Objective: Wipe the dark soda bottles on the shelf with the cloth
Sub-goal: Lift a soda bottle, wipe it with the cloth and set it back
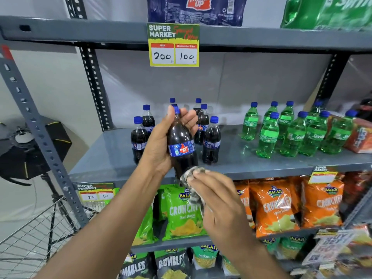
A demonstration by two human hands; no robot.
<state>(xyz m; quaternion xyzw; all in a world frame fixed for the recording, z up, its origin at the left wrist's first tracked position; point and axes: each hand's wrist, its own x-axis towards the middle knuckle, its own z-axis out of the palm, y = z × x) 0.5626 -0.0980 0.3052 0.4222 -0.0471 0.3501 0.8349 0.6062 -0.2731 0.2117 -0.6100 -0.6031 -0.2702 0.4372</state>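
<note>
One bottle [182, 146] is off the shelf [231, 164], my left hand [161, 141] clamped round its neck and shoulder while my right hand [219, 196] presses the cloth [191, 176] against its base. Six or so dark bottles [211, 143] wait near the shelf's left end, probably unwiped. Open room lies before the front edge.
</note>
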